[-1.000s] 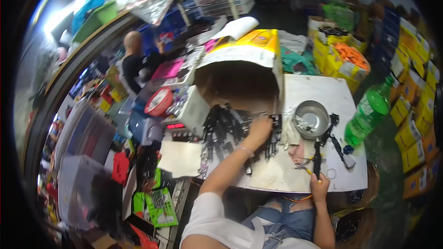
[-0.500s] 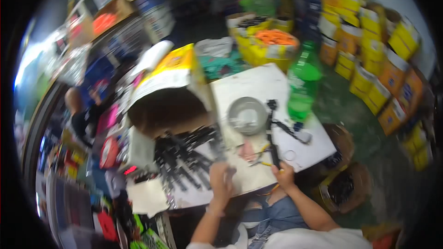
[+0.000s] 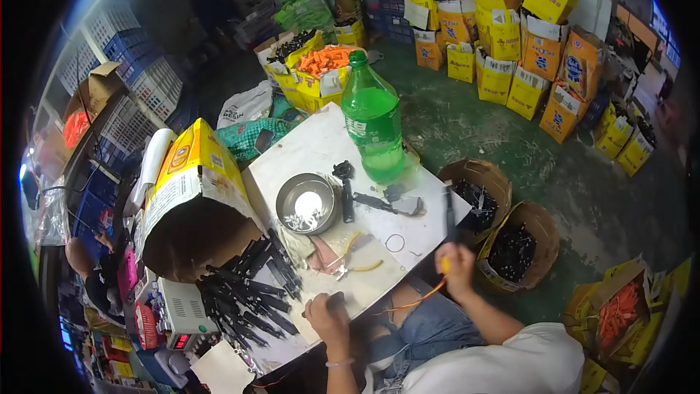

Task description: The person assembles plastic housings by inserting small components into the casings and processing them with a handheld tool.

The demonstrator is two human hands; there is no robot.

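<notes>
My right hand [image 3: 458, 271] is closed at the table's right edge. A yellow handle with an orange cord [image 3: 412, 303] shows in it, and a blurred dark rod [image 3: 450, 211] rises above; I cannot tell whether they are one tool. At the front edge my left hand [image 3: 327, 315] curls around a small dark piece [image 3: 335, 298], mostly hidden. Beside it lies a heap of black plastic parts [image 3: 244, 295]. Yellow-handled pliers [image 3: 367, 266] rest near a pink cloth [image 3: 321, 257]. Behind them sits a metal bowl [image 3: 281, 201], with black parts [image 3: 348, 201] to its right.
A green bottle [image 3: 373, 128] stands on the white table [image 3: 419, 226]. An open yellow carton [image 3: 197, 175] lies at left, above a power supply [image 3: 186, 308]. Cartons [image 3: 536, 222] of black parts stand right of the table. Stacked yellow boxes [image 3: 503, 44] line the back. Another person [image 3: 102, 284] is at far left.
My view has swung right, so the table sits further left. My right hand has lifted away from the tabletop parts with the dark rod. A dark piece now shows in my left hand.
</notes>
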